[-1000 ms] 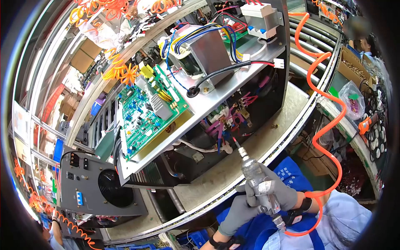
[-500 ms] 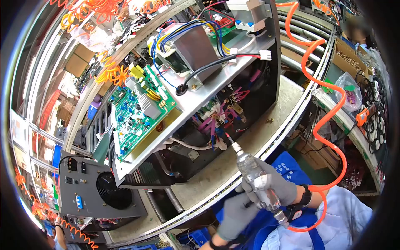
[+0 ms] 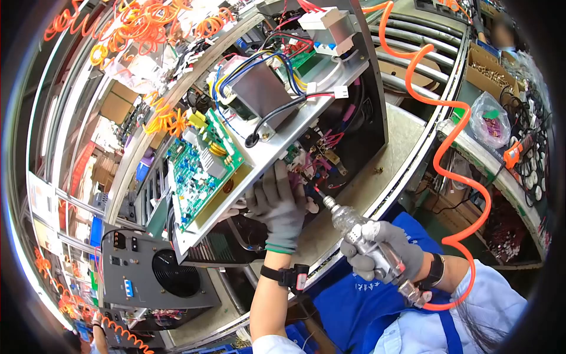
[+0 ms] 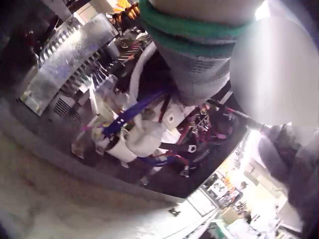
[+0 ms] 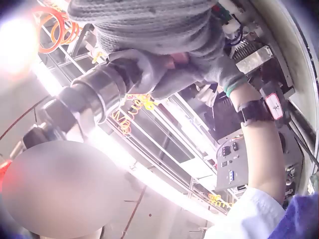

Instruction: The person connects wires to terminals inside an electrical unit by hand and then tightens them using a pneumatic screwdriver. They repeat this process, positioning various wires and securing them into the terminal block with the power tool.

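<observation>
In the head view my gloved right hand (image 3: 396, 243) grips a pneumatic screwdriver (image 3: 349, 220), its red-tipped bit pointing up-left toward an open dark equipment cabinet. The tool's metal end (image 5: 97, 92) shows large in the right wrist view beside the gloved fingers. My gloved left hand (image 3: 277, 206) reaches under a metal shelf (image 3: 268, 147) of that cabinet, fingers extended, their tips hidden by the shelf edge and the wiring. Close below its glove (image 4: 199, 74) in the left wrist view are a blue cable (image 4: 132, 110) and white parts. A green circuit board (image 3: 203, 171) sits on the shelf.
An orange coiled air hose (image 3: 451, 141) runs from the tool up past the right side. A second grey cabinet (image 3: 138, 268) with a round fan stands lower left. Rollers (image 3: 407, 38) lie behind; a box of screws (image 3: 490, 74) and a plastic bag (image 3: 490, 121) are at right.
My left hand has left the screwdriver's side and moved up-left to the cabinet's wiring under the shelf. My right hand keeps holding the screwdriver. The head view has shifted slightly.
</observation>
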{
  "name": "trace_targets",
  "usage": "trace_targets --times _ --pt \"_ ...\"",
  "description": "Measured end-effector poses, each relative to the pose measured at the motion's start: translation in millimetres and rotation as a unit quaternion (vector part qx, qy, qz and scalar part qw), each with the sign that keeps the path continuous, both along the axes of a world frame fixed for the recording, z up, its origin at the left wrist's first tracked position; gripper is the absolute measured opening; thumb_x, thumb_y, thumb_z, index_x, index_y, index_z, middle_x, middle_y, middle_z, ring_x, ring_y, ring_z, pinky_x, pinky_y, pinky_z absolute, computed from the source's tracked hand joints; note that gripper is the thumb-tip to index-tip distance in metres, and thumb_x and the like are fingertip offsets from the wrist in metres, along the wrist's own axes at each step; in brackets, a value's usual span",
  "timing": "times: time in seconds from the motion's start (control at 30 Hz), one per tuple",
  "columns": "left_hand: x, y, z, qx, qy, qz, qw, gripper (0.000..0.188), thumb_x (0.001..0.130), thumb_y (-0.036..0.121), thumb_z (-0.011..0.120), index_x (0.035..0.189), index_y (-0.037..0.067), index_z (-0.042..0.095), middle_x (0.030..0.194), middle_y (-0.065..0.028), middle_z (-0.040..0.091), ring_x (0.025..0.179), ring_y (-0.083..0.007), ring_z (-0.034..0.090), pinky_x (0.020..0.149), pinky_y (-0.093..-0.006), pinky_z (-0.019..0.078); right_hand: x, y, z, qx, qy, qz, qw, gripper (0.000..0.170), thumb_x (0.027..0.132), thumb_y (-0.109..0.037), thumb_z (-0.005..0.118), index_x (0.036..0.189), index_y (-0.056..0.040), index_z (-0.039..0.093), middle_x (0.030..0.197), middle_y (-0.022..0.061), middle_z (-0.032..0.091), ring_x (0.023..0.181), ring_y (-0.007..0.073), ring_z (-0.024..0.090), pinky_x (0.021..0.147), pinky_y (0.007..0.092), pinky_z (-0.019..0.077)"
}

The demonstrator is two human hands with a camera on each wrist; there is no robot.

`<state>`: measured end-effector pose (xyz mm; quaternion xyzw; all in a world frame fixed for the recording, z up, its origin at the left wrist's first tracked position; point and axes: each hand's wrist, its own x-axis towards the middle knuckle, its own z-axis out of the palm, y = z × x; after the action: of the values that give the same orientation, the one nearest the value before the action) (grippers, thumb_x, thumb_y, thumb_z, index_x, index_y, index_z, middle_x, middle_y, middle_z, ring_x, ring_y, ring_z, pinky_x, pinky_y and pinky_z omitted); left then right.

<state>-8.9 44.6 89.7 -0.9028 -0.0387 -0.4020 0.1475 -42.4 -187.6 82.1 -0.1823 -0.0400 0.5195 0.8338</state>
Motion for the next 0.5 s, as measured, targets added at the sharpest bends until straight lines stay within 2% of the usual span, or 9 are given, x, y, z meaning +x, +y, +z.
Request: trace_targets --times 0.03,0.1,0.13,0.2,0.23,0.27,0.43,0.47,0.5 --pt "1.4 3.7 -2.3 0.022 -0.008 -0.005 1.0 0.06 0.077 0.04 0.066 0.129 0.013 0.054 0.121 -0.0077 0.059 0.108 -0.0273 0.055 0.106 -0.0456 0.0284 -1.1 6.5 -17.8 0.058 0.05 0.007 0.997 0.04 0.084 -0.015 0.052 0.123 -0.0057 0.046 0.087 0.0115 0.059 0.059 0.0202 0.06 0.048 0.0347 0.053" --pt "2.7 9.7 -6.4 0.034 -0.019 -0.007 0.999 0.061 0.076 0.04 0.067 0.129 0.014 0.054 0.118 -0.0067 0.061 0.103 -0.0262 0.057 0.105 -0.0459 0.0288 -15.9 21.3 -11.5 -0.043 -0.049 -0.044 0.997 0.056 0.083 -0.014 0.055 0.136 -0.0054 0.036 0.081 0.0123 0.058 0.051 0.0207 0.058 0.045 0.0345 0.0515" --pt "2.6 9.5 -6.4 0.031 -0.018 -0.006 0.999 0.062 0.075 0.039 0.067 0.13 0.014 0.053 0.117 -0.0069 0.061 0.103 -0.0263 0.057 0.105 -0.0458 0.0288 -20.5 29.8 -6.8 -0.079 -0.087 -0.055 0.992 0.069 0.082 -0.013 0.058 0.143 -0.006 0.025 0.073 0.0125 0.056 0.046 0.021 0.056 0.042 0.0339 0.0492" --pt "2.5 9.7 -7.8 0.029 -0.022 -0.004 0.999 0.063 0.074 0.036 0.069 0.131 0.014 0.053 0.116 -0.0068 0.061 0.101 -0.0266 0.057 0.104 -0.0456 0.0291 -33.1 44.8 -13.5 -0.09 -0.111 -0.082 0.986 0.07 0.082 -0.011 0.059 0.143 -0.0081 0.024 0.066 0.0118 0.055 0.047 0.0206 0.056 0.041 0.0331 0.0471" --pt "2.4 9.1 -8.6 0.025 -0.018 -0.005 0.999 0.063 0.074 0.036 0.069 0.131 0.014 0.053 0.116 -0.0068 0.061 0.101 -0.0266 0.057 0.104 -0.0456 0.0291 -28.4 53.2 19.2 -0.099 -0.11 -0.093 0.985 0.071 0.082 -0.01 0.059 0.144 -0.009 0.023 0.064 0.0117 0.055 0.047 0.0206 0.056 0.041 0.0331 0.047" --pt "2.6 8.5 -8.7 0.029 -0.025 -0.003 0.999 0.064 0.073 0.034 0.07 0.132 0.014 0.052 0.116 -0.0067 0.061 0.1 -0.0269 0.057 0.104 -0.0456 0.0294 -37.9 55.3 -2.9 -0.093 -0.091 -0.092 0.987 0.073 0.081 -0.007 0.059 0.144 -0.0103 0.022 0.068 0.0118 0.055 0.048 0.0203 0.056 0.043 0.0335 0.0475" --pt "4.9 8.0 -10.7 0.023 -0.036 -0.011 0.999 0.067 0.072 0.029 0.072 0.134 0.014 0.049 0.116 -0.0049 0.061 0.105 -0.0242 0.057 0.103 -0.0449 0.0307 -48.1 67.4 -7.8 -0.07 -0.079 -0.135 0.985 0.074 0.08 -0.004 0.057 0.145 -0.0102 0.022 0.077 0.0144 0.057 0.05 0.0204 0.057 0.045 0.0329 0.0477" --pt "7.0 6.6 -6.7 0.055 -0.073 0.0 0.996 0.047 0.077 0.033 0.069 0.121 0.016 0.061 0.11 -0.0009 0.065 0.086 -0.0192 0.059 0.093 -0.0388 0.0378 -49.3 68.4 -7.2 -0.067 -0.078 -0.136 0.985 0.074 0.08 -0.004 0.057 0.144 -0.0099 0.022 0.076 0.015 0.057 0.05 0.0207 0.057 0.045 0.0329 0.0478" --pt "7.3 6.8 -7.0 0.053 -0.075 -0.002 0.996 0.047 0.077 0.033 0.069 0.121 0.016 0.061 0.11 -0.0009 0.065 0.086 -0.0192 0.059 0.093 -0.0388 0.0378 -49.3 68.6 -6.4 -0.069 -0.079 -0.139 0.985 0.074 0.08 -0.004 0.057 0.144 -0.0099 0.022 0.076 0.015 0.057 0.05 0.0207 0.057 0.045 0.0329 0.0478"
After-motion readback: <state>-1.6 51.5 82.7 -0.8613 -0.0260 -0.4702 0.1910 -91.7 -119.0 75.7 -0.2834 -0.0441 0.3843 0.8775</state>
